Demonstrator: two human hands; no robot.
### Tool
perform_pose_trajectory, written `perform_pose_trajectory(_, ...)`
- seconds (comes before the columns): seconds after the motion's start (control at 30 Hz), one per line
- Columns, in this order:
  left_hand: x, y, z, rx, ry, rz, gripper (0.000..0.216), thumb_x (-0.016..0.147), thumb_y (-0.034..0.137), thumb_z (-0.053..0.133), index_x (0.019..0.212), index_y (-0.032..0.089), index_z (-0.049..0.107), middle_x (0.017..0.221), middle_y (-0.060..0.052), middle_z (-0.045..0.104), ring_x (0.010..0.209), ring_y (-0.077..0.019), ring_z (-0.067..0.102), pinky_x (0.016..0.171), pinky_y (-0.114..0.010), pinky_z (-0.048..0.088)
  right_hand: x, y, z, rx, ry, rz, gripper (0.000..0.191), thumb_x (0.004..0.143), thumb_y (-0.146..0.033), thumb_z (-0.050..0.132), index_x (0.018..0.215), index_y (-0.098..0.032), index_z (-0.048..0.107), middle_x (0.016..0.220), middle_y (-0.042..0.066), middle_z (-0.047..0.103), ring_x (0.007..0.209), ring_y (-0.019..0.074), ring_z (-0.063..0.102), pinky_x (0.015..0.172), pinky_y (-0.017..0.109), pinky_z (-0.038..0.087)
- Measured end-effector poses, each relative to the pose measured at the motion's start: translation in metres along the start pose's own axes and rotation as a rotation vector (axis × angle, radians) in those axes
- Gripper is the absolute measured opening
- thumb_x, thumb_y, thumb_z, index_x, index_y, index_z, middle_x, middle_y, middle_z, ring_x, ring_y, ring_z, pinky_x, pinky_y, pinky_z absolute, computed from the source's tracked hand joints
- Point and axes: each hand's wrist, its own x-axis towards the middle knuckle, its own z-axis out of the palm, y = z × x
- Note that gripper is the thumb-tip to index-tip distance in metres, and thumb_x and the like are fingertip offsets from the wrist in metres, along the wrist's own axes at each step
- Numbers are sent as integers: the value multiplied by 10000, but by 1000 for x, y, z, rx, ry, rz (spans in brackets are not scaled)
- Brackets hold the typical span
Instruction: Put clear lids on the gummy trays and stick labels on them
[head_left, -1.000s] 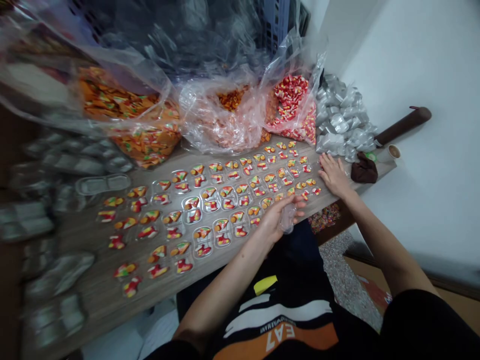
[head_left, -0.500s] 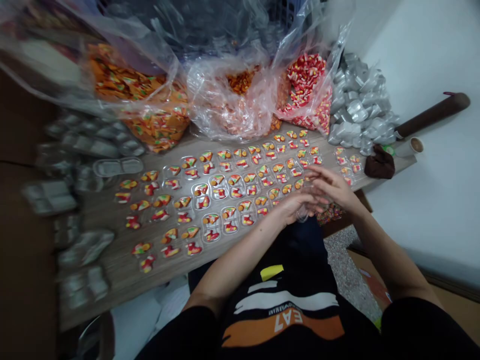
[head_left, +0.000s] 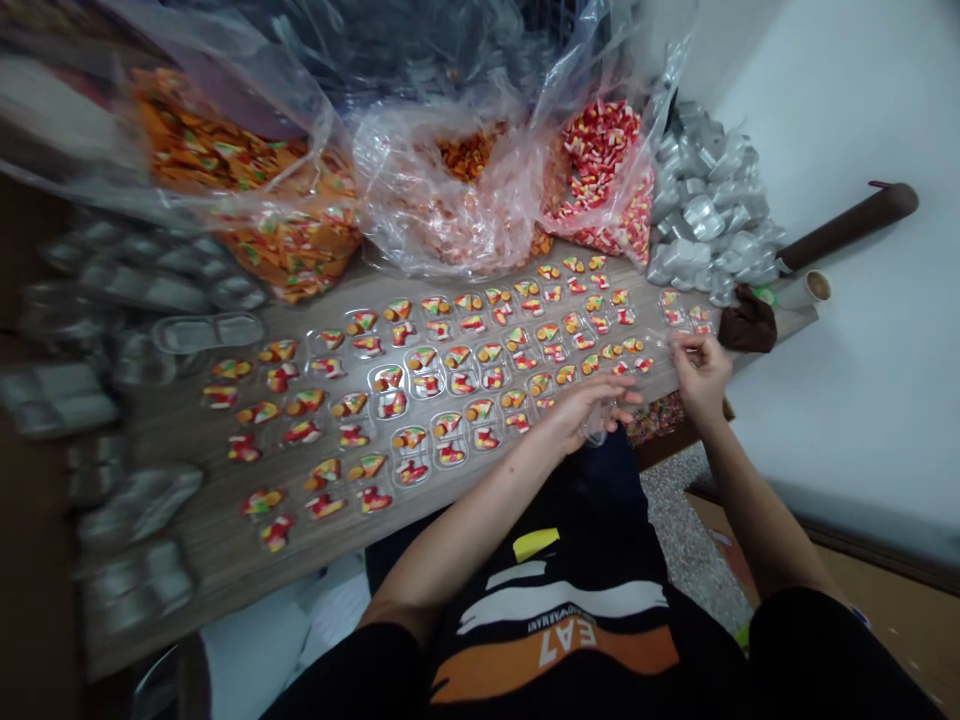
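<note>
My left hand [head_left: 596, 405] hovers over the near table edge, fingers partly curled, with a clear plastic piece [head_left: 596, 432], apparently a lid or lids, held at its palm. To its right, my right hand [head_left: 701, 375] pinches another thin clear plastic lid [head_left: 660, 345], close to filled trays on the right of the table. Small clear two-part trays [head_left: 390, 390] stand in rows across the wooden table [head_left: 225, 530]. Each pairs orange, pizza-slice-like gummy candy with red, yellow and white gummies. Part of the front row is hidden behind my left hand.
Open bags of orange candy [head_left: 292, 250], small orange-brown pieces [head_left: 472, 150] and red-white candy [head_left: 600, 150] line the back. Empty clear trays [head_left: 150, 280] lie left; a clear plastic pile [head_left: 705, 200] lies right. A brown cloth [head_left: 750, 320] and a cup [head_left: 817, 287] sit at the right end.
My right hand has moved right, away from the left hand, and now pinches a clear lid. My left hand stays nearly in place. The view has shifted slightly.
</note>
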Motion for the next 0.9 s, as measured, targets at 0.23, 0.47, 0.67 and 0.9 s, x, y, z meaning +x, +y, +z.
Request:
perform_pose_trajectory(0.23, 8, -13, 2, -34, 33, -40, 336, 861, 131, 636, 1196, 115, 630, 938, -126, 764, 601, -141, 694, 468, -193, 447, -20, 17, 17, -311, -134, -271, 282, 985, -267, 392, 1002, -245, 673, 1087, 114, 721, 1089, 278, 653, 998, 511, 510)
perform_pose_trajectory(0.47, 14, -15, 2, -33, 84, -41, 469, 853, 117, 633, 1318, 107, 570, 967, -128, 766, 591, -138, 697, 452, -189, 450, -37, 23, 10, -369, -271, -322, 360, 992, -264, 383, 1229, -213, 650, 1268, 146, 661, 1208, 299, 589, 1039, 529, 482)
perform_pose_trajectory(0.67, 18, -17, 6, -11, 120, -23, 522, 846, 119, 648, 1362, 134, 567, 1088, -141, 749, 572, -123, 689, 426, -176, 437, -39, 25, -5, -387, -394, -369, 445, 991, -254, 364, 1377, -204, 579, 1377, 148, 618, 1334, 297, 534, 1119, 553, 443)
perform_pose_trajectory(0.9, 26, -20, 11, 37, 132, -25, 673, 843, 136, 654, 1489, 188, 473, 1247, -155, 700, 579, -116, 694, 420, -177, 440, -39, 25, -8, -428, -454, -403, 452, 1005, -338, 407, 1406, -193, 555, 1442, 143, 585, 1394, 302, 496, 1144, 569, 420)
